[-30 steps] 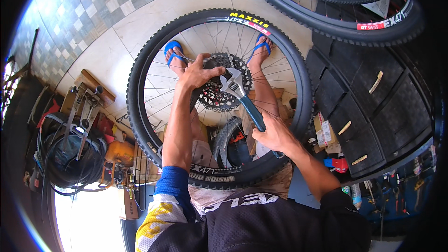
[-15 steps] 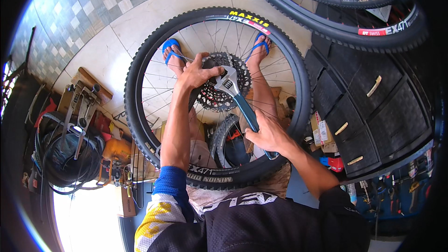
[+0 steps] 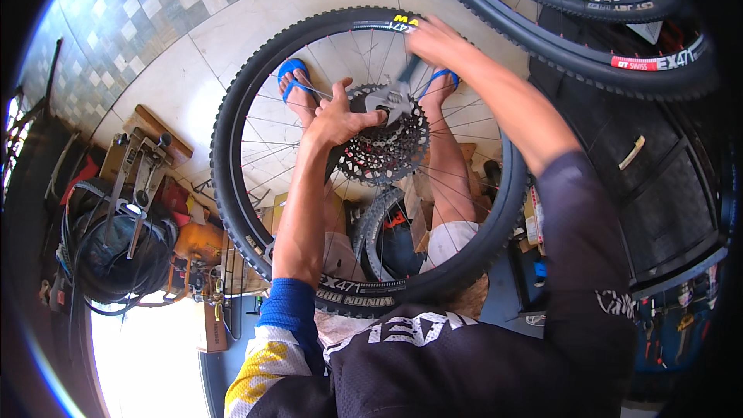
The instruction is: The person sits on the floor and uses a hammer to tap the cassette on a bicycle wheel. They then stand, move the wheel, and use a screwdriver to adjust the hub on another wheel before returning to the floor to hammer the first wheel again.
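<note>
As pale tiles (image 3: 219, 37) w/ a grey patchwork strip (image 3: 143, 11) floor the room, a wheel (image 3: 230, 147) sits over the person's legs (image 3: 449, 170), tyre lettering (image 3: 405, 20) yellow/white (partly hidden by R hand (image 3: 437, 42)); another wheel, upper R (image 3: 588, 83), has red/white rim label (image 3: 635, 63). R hand wraps adj. wrench (image 3: 393, 102), head at cassette (image 3: 387, 156) ctr; L hand (image 3: 334, 120): thumb + forefinger spread, rest can't tell.

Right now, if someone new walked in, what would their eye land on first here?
Probably the large black-tyred bicycle wheel across the middle of the view, with a dark sprocket cassette at its hub. A silver-headed adjustable wrench sits over the hub, the left hand at its head and the right hand up at its dark handle. Blue sandals show beyond the spokes, either side of the cassette's upper part.
</note>
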The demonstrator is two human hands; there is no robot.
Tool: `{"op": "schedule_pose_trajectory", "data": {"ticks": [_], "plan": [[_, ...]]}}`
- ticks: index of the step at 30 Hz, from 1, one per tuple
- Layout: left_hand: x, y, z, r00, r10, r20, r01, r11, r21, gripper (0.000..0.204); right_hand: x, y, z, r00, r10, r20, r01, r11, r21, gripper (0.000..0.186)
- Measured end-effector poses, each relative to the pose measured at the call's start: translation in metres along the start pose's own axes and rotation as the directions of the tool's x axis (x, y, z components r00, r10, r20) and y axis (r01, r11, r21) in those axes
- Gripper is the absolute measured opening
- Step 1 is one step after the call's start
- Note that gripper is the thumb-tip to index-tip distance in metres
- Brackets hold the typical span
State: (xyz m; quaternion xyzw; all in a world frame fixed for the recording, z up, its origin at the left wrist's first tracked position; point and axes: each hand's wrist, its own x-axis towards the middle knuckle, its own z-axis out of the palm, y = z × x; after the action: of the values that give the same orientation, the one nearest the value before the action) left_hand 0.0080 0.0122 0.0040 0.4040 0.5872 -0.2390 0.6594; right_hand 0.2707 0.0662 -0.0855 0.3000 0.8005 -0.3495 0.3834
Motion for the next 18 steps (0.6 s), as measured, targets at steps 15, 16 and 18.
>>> {"op": "schedule_pose_trajectory", "data": {"ticks": [15, 16, 18], "plan": [[-0.001, -0.02, 0.0, 0.999, 0.039, -0.029, -0.041, 0.997, -0.073, 0.127, 0.054, 0.067, -0.072, 0.735, 0.424, -0.529, -0.075, 0.827, 0.558, 0.038], [-0.002, -0.021, 0.0, 0.999, 0.034, -0.037, -0.036, 0.996, -0.08, 0.126, 0.014, 0.062, -0.089, 0.85, 0.283, -0.444, -0.128, 0.929, 0.348, 0.036], [-0.002, -0.017, 0.004, 0.998, 0.053, -0.013, -0.054, 0.994, -0.093, 0.124, -0.051, 0.056, -0.079, 0.945, 0.126, -0.302, -0.082, 0.985, 0.154, 0.032]]}}
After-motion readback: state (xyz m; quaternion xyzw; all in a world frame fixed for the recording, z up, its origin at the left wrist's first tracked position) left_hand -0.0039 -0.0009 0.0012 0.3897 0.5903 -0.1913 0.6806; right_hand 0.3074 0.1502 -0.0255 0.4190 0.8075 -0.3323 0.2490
